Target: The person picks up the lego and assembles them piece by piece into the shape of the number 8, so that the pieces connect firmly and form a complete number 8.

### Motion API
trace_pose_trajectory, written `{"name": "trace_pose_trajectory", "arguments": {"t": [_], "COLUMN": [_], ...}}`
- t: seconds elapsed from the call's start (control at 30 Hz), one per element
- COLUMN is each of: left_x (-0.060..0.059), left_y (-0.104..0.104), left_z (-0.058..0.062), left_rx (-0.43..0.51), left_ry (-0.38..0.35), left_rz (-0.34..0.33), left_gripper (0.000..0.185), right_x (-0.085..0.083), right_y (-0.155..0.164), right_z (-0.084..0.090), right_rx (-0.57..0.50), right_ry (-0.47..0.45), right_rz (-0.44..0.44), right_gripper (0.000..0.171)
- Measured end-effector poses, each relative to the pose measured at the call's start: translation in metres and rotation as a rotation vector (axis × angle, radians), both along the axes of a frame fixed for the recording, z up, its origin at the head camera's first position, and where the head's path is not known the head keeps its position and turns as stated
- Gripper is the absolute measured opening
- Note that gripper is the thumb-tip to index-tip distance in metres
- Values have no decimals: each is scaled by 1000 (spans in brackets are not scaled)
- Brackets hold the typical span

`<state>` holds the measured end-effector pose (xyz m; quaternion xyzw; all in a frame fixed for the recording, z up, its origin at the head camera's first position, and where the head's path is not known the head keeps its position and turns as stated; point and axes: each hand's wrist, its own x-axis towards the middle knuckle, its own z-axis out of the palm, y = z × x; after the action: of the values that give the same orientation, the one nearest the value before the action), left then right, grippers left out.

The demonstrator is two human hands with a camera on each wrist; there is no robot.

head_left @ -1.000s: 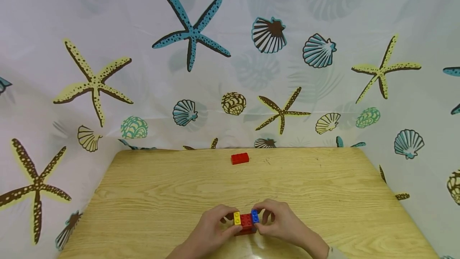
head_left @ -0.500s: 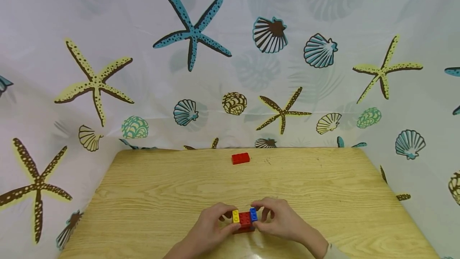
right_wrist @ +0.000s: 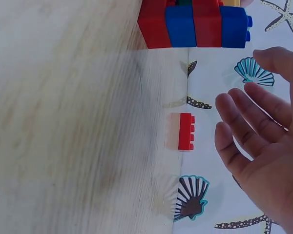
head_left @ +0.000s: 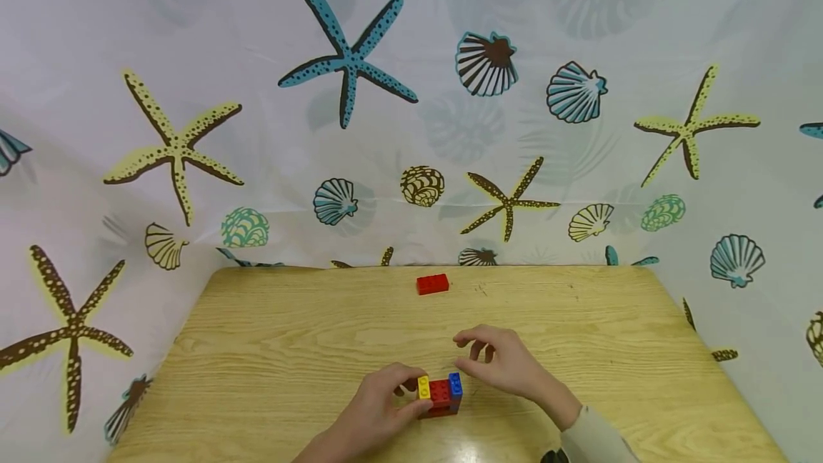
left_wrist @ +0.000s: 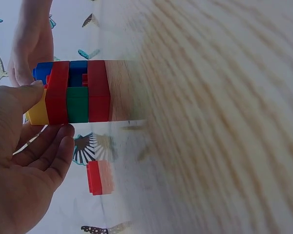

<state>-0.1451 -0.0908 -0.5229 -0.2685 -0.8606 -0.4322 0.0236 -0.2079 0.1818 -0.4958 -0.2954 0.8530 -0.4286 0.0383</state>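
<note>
A stack of toy bricks stands on the table, built in layers. Its lower red brick (left_wrist: 98, 97) carries a green brick (left_wrist: 77, 105) and a blue brick (right_wrist: 180, 27) with a gap between them. An upper red brick (head_left: 440, 391) bridges those two. On top sit a yellow brick (head_left: 424, 387) at the left end and another blue brick (head_left: 455, 384) at the right end. My left hand (head_left: 378, 404) pinches the yellow brick between thumb and fingers. Apart from the stack, beyond its right end, my right hand (head_left: 501, 359) is in the air with loosely bent fingers, holding nothing.
A loose red brick (head_left: 433, 284) lies near the back edge of the wooden table (head_left: 289, 334). Behind and at both sides hangs a white curtain (head_left: 411, 127) printed with starfish and shells.
My right hand has let go of the top blue brick and moved up and away from the stack. The left hand keeps its pinch on the yellow brick.
</note>
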Motion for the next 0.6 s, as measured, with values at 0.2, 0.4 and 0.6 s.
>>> {"name": "trace_pose_trajectory", "arguments": {"t": [0.2,0.4,0.6], "left_x": [-1,-2,-1], "left_y": [0,-1,-1], "left_z": [1,3,4], "left_rx": [-10,-13,-12], "left_ry": [-21,-45,-42], "left_rz": [4,2,4], "left_gripper": [42,42,41], "right_x": [-18,-34,-48], "right_y": [-3,-4,-6], "right_z": [-3,-8,-14], "right_rx": [30,41,66], "right_ry": [28,62,81], "right_rz": [-49,-76,-101], "right_gripper": [31,33,35]}}
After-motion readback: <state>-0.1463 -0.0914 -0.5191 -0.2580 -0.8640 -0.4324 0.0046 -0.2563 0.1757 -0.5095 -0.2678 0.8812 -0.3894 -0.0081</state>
